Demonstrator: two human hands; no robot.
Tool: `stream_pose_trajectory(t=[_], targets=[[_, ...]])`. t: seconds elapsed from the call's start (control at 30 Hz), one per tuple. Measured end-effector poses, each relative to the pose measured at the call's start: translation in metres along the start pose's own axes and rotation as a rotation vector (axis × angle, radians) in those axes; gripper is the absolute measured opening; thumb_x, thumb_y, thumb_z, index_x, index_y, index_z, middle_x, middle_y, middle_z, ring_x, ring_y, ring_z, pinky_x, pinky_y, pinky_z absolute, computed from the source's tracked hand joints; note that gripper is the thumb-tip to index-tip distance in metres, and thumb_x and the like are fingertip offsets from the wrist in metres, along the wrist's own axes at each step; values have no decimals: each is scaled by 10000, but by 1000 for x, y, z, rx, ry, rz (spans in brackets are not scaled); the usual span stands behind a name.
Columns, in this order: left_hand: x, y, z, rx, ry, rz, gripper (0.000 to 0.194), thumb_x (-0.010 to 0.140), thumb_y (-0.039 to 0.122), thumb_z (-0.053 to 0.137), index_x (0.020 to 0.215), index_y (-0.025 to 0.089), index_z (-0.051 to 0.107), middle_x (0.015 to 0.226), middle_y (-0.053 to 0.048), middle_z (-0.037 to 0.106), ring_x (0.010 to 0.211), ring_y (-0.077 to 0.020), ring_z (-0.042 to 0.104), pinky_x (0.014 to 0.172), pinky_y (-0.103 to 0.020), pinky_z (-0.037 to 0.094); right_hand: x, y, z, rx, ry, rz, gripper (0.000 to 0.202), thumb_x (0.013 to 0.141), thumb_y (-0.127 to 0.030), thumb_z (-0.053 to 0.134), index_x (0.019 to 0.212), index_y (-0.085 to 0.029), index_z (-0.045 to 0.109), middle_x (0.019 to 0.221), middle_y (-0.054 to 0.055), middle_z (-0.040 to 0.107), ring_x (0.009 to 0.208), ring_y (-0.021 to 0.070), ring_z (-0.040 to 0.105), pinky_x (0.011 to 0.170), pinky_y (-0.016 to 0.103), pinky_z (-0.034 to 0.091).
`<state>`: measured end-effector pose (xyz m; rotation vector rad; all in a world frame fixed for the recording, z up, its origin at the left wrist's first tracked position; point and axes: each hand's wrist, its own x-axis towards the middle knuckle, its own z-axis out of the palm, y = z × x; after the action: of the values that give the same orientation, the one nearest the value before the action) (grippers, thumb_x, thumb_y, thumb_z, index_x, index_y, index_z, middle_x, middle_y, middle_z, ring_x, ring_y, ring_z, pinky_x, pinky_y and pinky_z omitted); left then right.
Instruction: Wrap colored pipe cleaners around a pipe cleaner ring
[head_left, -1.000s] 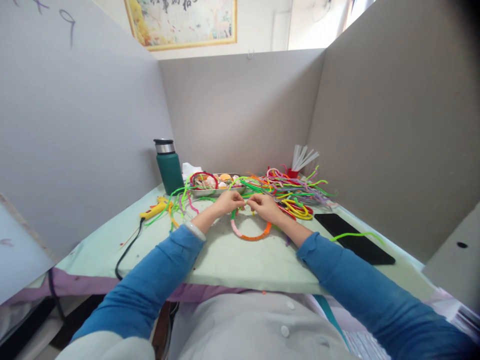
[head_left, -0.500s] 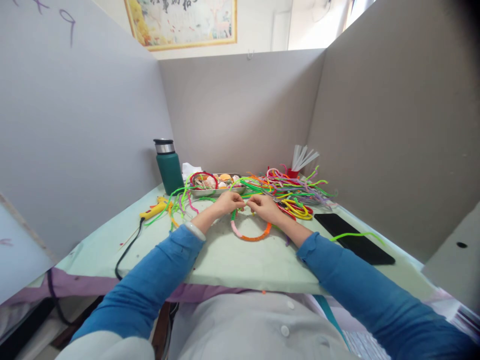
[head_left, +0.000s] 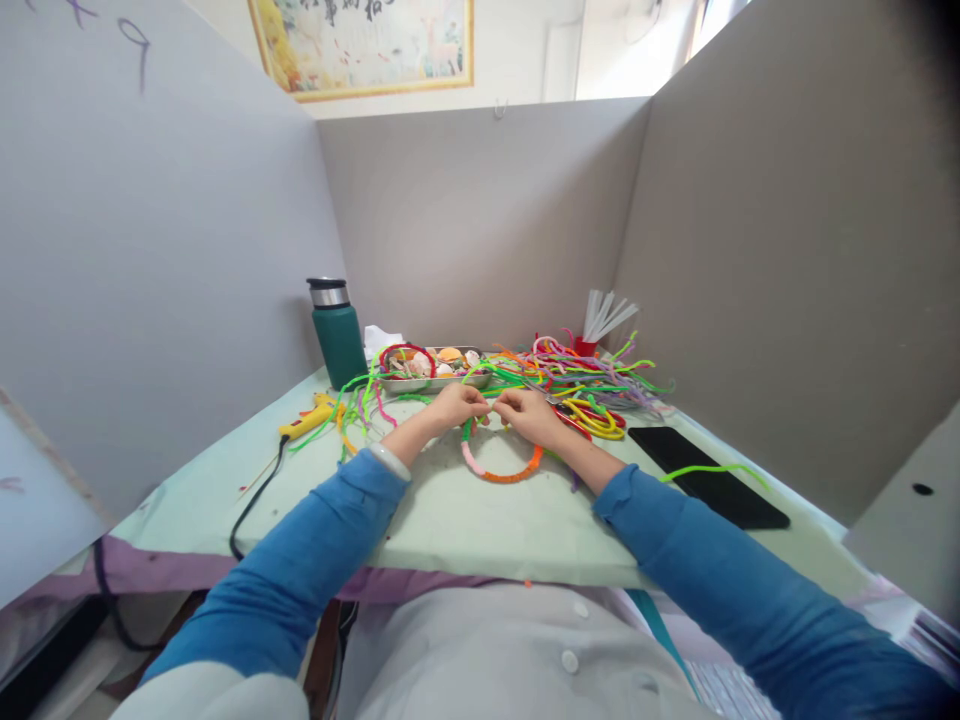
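A ring wrapped in orange, pink and green fuzzy stems hangs or rests just below my hands over the table's middle. My left hand is closed in a pinch at the ring's upper left, beside its green part. My right hand is pinched too, at the upper right, its fingertips almost meeting those of my left hand. Whatever small piece lies between the fingertips is too small to make out. The top of the ring is hidden behind my fingers.
Behind my hands stand a metal tray of shells and a heap of colourful stems. A green bottle and yellow glue gun are left; a black phone lies right. Grey partitions enclose the table.
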<state>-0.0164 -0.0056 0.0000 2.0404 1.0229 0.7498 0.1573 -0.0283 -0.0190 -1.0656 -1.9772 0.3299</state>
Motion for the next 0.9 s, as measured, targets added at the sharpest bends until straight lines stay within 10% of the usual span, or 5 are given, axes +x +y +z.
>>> stream_pose_trajectory(t=[0.9], targets=[[-2,4,0,46,56,-28,275,677,354,598,777,99,615,582,-10,584,436,-61,447,404,-168,313,1,4,2,-24,-10,0,232,774,-297,465,672,-140,603,580,-1,586,532,91,471,514,199,314]])
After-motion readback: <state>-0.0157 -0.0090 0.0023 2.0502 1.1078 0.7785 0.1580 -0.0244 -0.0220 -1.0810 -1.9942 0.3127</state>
